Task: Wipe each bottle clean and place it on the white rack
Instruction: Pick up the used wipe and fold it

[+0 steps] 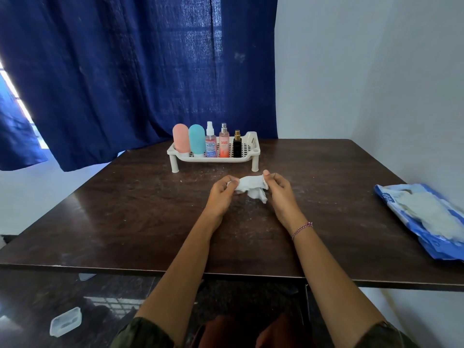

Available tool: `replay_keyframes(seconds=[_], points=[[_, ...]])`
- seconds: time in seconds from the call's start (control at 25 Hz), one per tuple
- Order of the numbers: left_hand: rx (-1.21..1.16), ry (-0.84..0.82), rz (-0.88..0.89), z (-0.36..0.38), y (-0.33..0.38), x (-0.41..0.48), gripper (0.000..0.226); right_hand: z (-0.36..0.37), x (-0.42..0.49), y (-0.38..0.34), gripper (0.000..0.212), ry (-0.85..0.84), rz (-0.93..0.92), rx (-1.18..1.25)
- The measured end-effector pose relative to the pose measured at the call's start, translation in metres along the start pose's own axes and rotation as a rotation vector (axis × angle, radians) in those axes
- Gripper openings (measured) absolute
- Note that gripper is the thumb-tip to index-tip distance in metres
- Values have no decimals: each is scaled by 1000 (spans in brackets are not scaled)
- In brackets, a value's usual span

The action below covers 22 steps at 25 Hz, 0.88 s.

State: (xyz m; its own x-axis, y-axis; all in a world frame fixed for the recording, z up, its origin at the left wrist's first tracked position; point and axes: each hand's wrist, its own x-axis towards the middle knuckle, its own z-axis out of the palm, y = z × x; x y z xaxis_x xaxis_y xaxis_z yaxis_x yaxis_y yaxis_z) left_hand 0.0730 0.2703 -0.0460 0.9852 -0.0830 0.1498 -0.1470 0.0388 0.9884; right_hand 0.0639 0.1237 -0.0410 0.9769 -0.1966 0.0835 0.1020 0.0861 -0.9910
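A white rack (248, 159) stands at the table's far middle. On it, left to right, stand a pink bottle (181, 138), a teal bottle (197, 139), a clear spray bottle (210, 141), a pink-orange spray bottle (224, 141) and a small black bottle (237, 144). In front of the rack, just above the table, my left hand (222, 194) and my right hand (280, 192) pinch the two ends of a crumpled white wipe (252, 188) stretched between them.
The dark wooden table (125, 209) runs to a wall on the right and a blue curtain (125, 71) behind. A blue pack of wipes (426, 219) lies at the right edge. On the floor at lower left sits a clear plastic box (65, 321).
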Motion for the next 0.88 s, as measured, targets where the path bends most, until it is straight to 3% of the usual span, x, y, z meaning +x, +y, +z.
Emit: replay_keyframes(seconds=[0.16,0.32,0.52,0.68,0.88], points=[[-129,-28,-32,1,2,-2,16,1,1,1,21,-23,123,80],[-168,57,-65,-1,4,1,16,-3,-4,-10,24,-94,212,287],[-302,199,-202,-5,3,7,32,-5,-7,-11,62,-275,204,214],[-339,116,-195,-4,6,4,30,-8,-9,-11,42,-291,105,105],[-228,7,-145,-4,8,-1,39,-12,-3,-12,38,-196,114,167]])
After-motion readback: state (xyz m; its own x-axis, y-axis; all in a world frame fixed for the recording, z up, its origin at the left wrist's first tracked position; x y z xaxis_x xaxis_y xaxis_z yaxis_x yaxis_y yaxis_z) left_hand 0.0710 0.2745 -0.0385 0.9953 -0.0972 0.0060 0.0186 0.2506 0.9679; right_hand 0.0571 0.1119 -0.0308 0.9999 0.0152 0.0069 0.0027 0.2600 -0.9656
